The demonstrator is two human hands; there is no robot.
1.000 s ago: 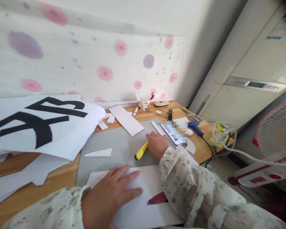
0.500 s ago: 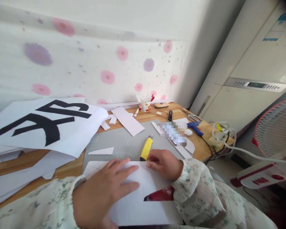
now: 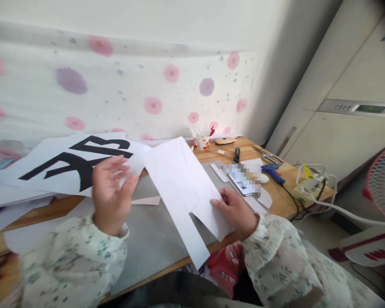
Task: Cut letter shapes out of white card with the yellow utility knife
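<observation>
R hand [image 3: 235, 209] has the white board [image 3: 176, 179] by its right edge — thumb flat on top, the other fingers mostly tucked out of sight, so that grip is closed on it. The board's held at a slant above the grey cutting mat [image 3: 147, 244], long side running from upper L to lower R, w/ a notch in the near end that leaves two prongs; the longer one pokes out past the front of the desk [image 3: 279, 199]. Faint curved lines are drawn on its face, hard to read from here.

L hand [image 3: 111, 199] is up in the air to the left of the board, apart from it, fingers loosely bent & spread, grip slack w/ nothing in it. Behind it lies a big sheet w/ thick black strokes [image 3: 83, 164].

A thin white sliver [image 3: 149, 201] sits on the mat, between L hand and board. Over on the R side: phone [image 3: 244, 184], part blurred out, then the blue glue gun [image 3: 273, 172] w/ its cord, scissors [image 3: 269, 155] near the far edge. Patterned cup [image 3: 201, 142] at the back, w/ bits sticking out. Smth red [image 3: 226, 267] shows below the desk's front edge — can't tell what exactly.
</observation>
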